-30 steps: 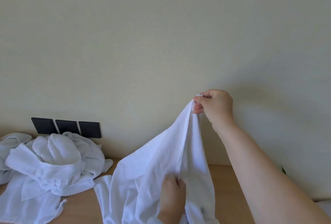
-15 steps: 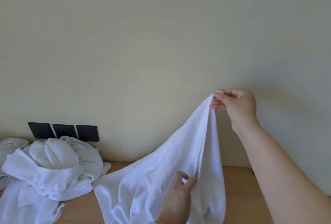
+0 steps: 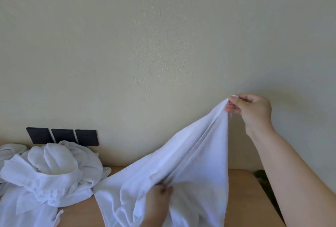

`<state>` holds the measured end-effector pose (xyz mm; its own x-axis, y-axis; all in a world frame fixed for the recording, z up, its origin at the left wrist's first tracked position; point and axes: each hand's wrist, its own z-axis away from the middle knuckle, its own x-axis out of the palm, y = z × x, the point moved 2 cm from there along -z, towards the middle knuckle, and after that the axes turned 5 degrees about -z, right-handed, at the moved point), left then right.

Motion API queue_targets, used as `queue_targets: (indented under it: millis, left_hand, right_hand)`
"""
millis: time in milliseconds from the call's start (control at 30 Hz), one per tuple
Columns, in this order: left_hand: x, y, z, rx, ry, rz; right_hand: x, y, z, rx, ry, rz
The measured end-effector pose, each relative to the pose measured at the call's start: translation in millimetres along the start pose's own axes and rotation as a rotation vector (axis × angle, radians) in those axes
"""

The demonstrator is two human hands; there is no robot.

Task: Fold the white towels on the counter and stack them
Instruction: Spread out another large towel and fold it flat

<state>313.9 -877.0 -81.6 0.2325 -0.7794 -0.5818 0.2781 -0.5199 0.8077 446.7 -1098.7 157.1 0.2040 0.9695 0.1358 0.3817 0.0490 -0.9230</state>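
Note:
A white towel [image 3: 190, 157] hangs in a slanted drape from my right hand [image 3: 250, 109], which pinches one corner high up near the wall. Lower down, my left hand [image 3: 158, 201] pinches the same towel along its edge, just above the wooden counter [image 3: 243, 196]. The towel's bottom part trails on the counter and runs out of view. At the left lies a crumpled heap of white towels [image 3: 49, 170], unfolded and touching the held towel's lower left edge.
A plain cream wall stands right behind the counter. Three dark wall plates [image 3: 62, 136] sit low on it, above the heap. The counter's right end curves away near my right forearm, with something dark green [image 3: 261, 176] beyond it.
My right hand has carried the towel corner further right, stretching the cloth out. My left hand, open against the cloth half a second ago, now pinches its edge.

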Motion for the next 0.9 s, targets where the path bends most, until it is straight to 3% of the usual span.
queue_targets:
  millis: [100, 267, 367, 567, 633, 733, 900]
  left_hand:
    - [-76.3, 15.6, -28.0, -0.043, 0.211, 0.239]
    - [-207.8, 138.8, -69.3, 0.233, 0.416, 0.289]
    - [-265.1, 222.0, -68.3, 0.411, 0.534, 0.199]
    - [-367.4, 355.5, -35.9, 0.717, 0.768, -0.018]
    - [-387.3, 384.1, -28.8, 0.784, 0.771, -0.080]
    - [-389.4, 390.0, -33.5, 0.742, 0.674, -0.400]
    - [-385.1, 347.0, -49.7, 0.625, 0.608, -0.380]
  right_hand:
    - [-29.4, 15.2, -12.9, 0.082, 0.074, -0.086]
    - [-41.1, -4.0, -17.6, 0.164, 0.013, -0.307]
    - [-37.2, -40.5, -31.8, 0.082, 0.030, -0.395]
    - [-32.9, -172.3, -87.9, -0.259, 0.116, -0.480]
    - [-30.2, -213.1, -104.5, -0.313, 0.095, -0.454]
    - [-25.2, -229.8, -112.6, -0.221, -0.036, -0.368]
    - [-33.0, -211.3, -104.2, -0.134, -0.047, -0.330]
